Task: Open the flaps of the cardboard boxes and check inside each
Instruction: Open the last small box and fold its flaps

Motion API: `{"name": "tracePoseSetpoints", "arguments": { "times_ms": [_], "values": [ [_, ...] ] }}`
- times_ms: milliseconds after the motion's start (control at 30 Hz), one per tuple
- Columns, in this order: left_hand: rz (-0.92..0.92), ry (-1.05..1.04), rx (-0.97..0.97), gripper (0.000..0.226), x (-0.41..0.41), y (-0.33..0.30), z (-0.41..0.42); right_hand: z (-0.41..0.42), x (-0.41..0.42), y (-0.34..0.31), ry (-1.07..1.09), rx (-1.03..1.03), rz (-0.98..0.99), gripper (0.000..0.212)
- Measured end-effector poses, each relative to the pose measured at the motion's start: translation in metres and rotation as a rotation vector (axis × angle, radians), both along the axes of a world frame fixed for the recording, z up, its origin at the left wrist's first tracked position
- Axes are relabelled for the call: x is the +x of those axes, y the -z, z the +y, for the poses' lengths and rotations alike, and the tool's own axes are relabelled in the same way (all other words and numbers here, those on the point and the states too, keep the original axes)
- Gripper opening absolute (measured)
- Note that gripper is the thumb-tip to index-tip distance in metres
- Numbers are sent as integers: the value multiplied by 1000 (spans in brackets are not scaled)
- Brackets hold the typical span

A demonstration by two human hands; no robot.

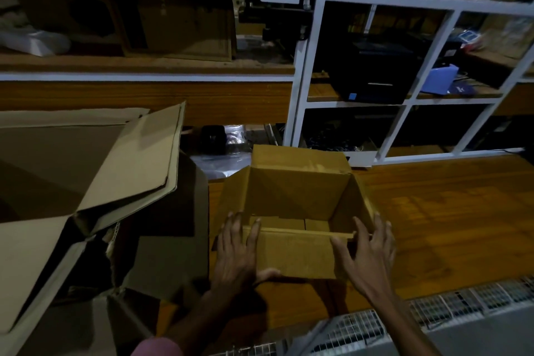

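A small brown cardboard box (291, 196) sits on the wooden table with all its flaps spread; its inside looks bare down to the bottom. My left hand (237, 254) grips the near flap (294, 254) at its left end, fingers over the top edge and thumb beneath. On the flap's right end lies my right hand (367, 251), its fingers spread over the box's right corner. A much bigger cardboard box (86, 176) stands at the left with wide flaps folded outward.
The wooden table (439, 211) stretches to the right. Behind it rise white metal shelves (303, 72) holding more cartons, a black device (375, 75) and blue items. A wire mesh panel (433, 309) runs along the near right edge.
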State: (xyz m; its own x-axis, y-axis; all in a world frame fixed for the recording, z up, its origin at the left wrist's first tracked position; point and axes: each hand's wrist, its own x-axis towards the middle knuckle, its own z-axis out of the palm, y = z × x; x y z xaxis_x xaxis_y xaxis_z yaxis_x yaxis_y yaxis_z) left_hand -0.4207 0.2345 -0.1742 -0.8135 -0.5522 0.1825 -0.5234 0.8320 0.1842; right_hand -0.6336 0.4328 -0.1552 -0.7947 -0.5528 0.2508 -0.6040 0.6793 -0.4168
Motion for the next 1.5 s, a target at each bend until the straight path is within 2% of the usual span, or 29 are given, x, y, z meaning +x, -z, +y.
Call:
{"name": "tracePoseSetpoints", "arguments": {
  "times_ms": [100, 200, 333, 467, 700, 833, 1000, 1200, 1367, 1500],
  "values": [
    [-87, 33, 16, 139, 6, 1, -7, 9, 2, 10, -52, 42, -130, 106],
    [-149, 25, 72, 153, 8, 0, -12, 14, -1, 10, -125, 23, -169, 118],
    [-142, 28, 45, 145, 4, -4, -20, 21, -4, 8, -257, -9, -146, 123],
    [-78, 44, 31, 138, -2, -7, -23, 20, -7, 8, -348, -101, -143, 115],
    [63, 76, 21, 123, -11, -38, -12, 29, -17, -14, -315, -229, -150, 109],
    [243, 149, -67, 112, -23, -87, -3, 36, -26, -58, -311, -313, -66, 105],
    [404, 168, -254, 114, -47, -164, -2, 44, -43, -141, -317, -374, 107, 114],
    [470, 159, -487, 122, -51, -271, -13, 37, -53, -229, -392, -428, 315, 122],
    [521, 74, -639, 118, -23, -338, -23, 16, -45, -292, -433, -473, 465, 120],
    [521, -1, -711, 117, 20, -373, -35, -9, -16, -329, -503, -519, 478, 116]
  ]
}}
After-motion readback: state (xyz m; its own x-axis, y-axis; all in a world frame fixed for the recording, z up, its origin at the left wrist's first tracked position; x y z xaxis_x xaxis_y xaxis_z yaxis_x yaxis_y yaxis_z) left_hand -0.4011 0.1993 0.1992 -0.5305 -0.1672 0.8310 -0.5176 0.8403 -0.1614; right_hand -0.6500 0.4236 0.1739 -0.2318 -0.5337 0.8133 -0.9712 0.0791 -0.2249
